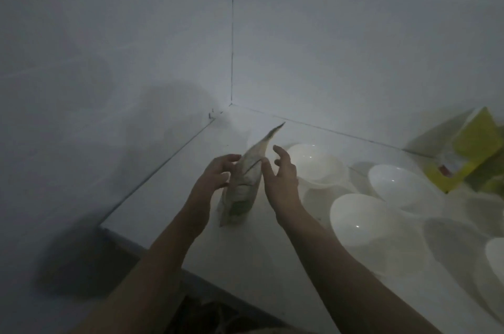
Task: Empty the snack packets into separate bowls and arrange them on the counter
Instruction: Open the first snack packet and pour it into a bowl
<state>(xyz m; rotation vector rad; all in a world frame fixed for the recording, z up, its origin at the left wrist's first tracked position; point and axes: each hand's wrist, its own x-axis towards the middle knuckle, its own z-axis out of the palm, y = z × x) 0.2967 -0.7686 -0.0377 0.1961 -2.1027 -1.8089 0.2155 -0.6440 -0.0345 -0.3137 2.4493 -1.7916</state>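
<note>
step: opening a snack packet (pixel 242 183), judged; nothing poured yet, bowls look empty
packet: stands tilted on the desk (pixel 169 205), base down, top corner leaning toward the wall corner; sits between both hands, just left of the bowls
left hand (pixel 215 174): fingers curled loosely against the packet's left side, touching, not a firm clamp
right hand (pixel 281 178): spread open, thumb touching packet's right edge, other fingers lifted clear
bowls: white cluster right of packet, nearest bowl (pixel 313 161) just beside right hand
other packets: yellow packs (pixel 474 151) far right of packet, by the wall
next: needs both hands pinching the top seam to tear, then tipping over nearest bowl
light: dim, packet print unreadable
</note>
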